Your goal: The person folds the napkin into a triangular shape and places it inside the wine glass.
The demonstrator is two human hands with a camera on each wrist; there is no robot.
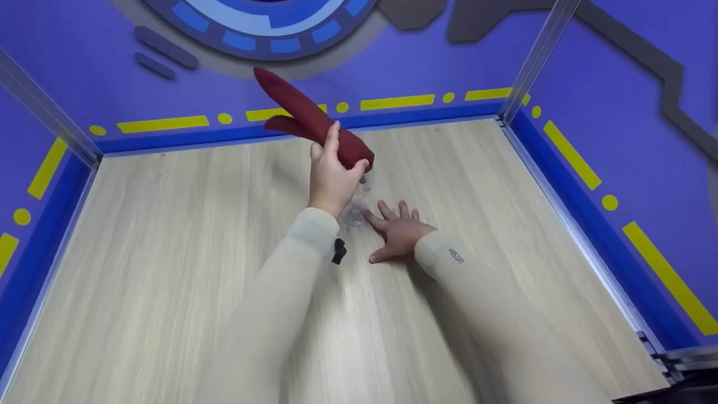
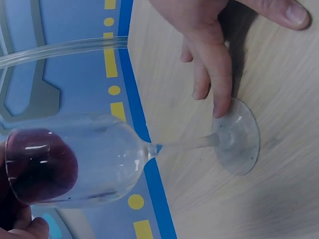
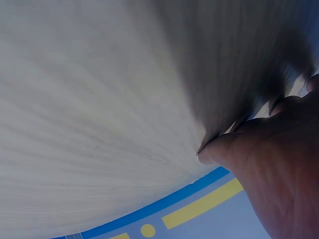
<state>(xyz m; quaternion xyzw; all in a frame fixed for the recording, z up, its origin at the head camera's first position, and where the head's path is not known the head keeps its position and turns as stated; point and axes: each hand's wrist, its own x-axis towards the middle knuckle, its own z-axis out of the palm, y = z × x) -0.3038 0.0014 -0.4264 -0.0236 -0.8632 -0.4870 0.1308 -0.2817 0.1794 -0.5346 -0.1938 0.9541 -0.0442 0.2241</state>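
A dark red folded cloth napkin with two pointed ends leans up and to the left, its lower end inside the bowl of a clear wine glass. My left hand grips the napkin low down, thumb on the near side, close to the glass rim. The glass stands on its round foot on the table. My right hand lies spread on the table to the right of the glass, fingers straight. In the left wrist view, its index fingertip presses on the edge of the foot.
The light wood-grain table is enclosed by blue-purple panels with yellow dashes at the back and sides. Metal corner posts stand at the back. A small black item shows at the left cuff.
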